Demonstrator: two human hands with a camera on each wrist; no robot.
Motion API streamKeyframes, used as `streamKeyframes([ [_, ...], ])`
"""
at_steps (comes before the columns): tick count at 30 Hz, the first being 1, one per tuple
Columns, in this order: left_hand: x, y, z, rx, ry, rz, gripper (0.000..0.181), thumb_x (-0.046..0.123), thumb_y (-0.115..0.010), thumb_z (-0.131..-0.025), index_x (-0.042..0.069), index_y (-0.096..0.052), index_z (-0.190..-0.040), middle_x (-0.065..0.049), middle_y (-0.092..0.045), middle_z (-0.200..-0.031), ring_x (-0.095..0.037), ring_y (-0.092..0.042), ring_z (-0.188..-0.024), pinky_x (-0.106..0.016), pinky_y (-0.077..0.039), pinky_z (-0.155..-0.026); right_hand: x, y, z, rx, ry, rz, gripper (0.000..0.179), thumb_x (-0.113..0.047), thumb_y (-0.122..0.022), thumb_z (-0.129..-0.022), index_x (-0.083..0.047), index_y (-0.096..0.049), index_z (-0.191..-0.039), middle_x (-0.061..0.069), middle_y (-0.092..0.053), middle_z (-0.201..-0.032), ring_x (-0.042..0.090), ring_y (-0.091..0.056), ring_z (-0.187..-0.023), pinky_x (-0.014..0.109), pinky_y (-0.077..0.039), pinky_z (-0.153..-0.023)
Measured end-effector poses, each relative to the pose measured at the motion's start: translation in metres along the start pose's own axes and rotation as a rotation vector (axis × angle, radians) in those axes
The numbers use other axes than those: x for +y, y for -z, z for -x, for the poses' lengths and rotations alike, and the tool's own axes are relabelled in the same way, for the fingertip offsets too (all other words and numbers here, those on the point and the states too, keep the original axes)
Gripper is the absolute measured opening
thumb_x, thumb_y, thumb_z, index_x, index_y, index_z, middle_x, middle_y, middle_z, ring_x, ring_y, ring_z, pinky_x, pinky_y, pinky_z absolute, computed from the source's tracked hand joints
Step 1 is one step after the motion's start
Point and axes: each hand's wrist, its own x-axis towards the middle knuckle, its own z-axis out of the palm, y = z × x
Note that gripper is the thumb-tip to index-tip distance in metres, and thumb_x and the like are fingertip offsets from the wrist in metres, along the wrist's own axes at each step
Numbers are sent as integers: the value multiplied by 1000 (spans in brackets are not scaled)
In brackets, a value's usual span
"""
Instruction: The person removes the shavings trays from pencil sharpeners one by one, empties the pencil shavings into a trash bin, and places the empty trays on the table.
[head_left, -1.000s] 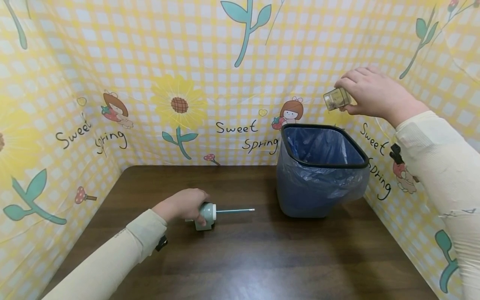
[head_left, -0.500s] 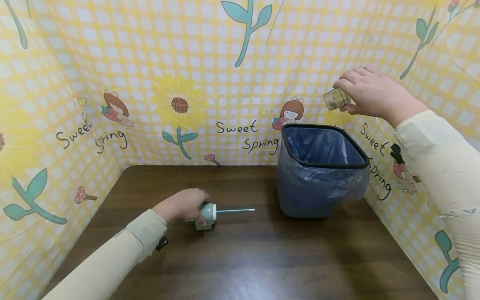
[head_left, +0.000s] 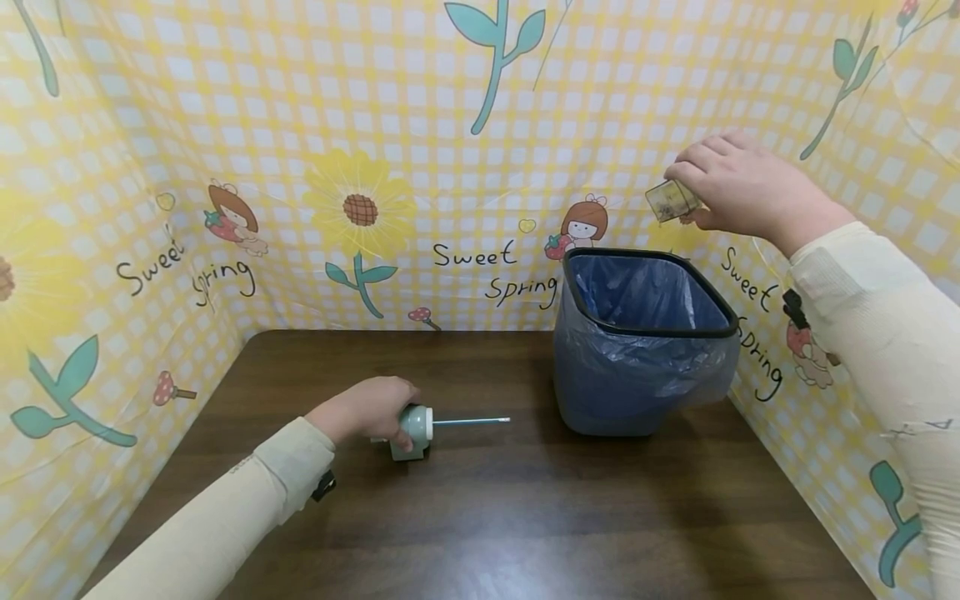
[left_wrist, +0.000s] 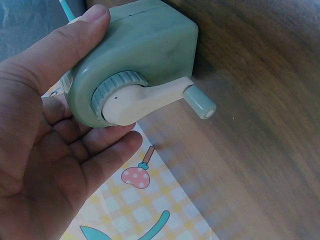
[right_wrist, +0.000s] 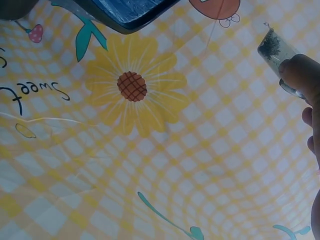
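Yellow-checked backdrop (head_left: 262, 108) | your left hand (head_left: 367, 408) grips the green sharpener (head_left: 415, 419) on the wooden table (head_left: 585, 517), pencil (head_left: 471, 422) inserted | your right hand (head_left: 738, 183) pinches the tilted clear container (head_left: 670, 201), higher than the bin (head_left: 622, 392) | dark bits (right_wrist: 271, 46) inside, emptying apparently unfinished

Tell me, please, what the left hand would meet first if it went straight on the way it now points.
Most likely the bin: the left hand holds the sharpener, and the pencil jutting from it leads toward the bin's side, though depth is hard to judge.
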Motion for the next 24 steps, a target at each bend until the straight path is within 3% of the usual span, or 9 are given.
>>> streamKeyframes([
  [24,-3,1,-1,-4,7,-16,64,43,-94,-70,8,-70,-117,1,-69,-102,-12,-59,-84,-37,-54,-78,0,6,0,45,50,81,77,-11,-92,-68,6,-52,-132,28,-55,-127,47,-51,-121,60,-35,-112],
])
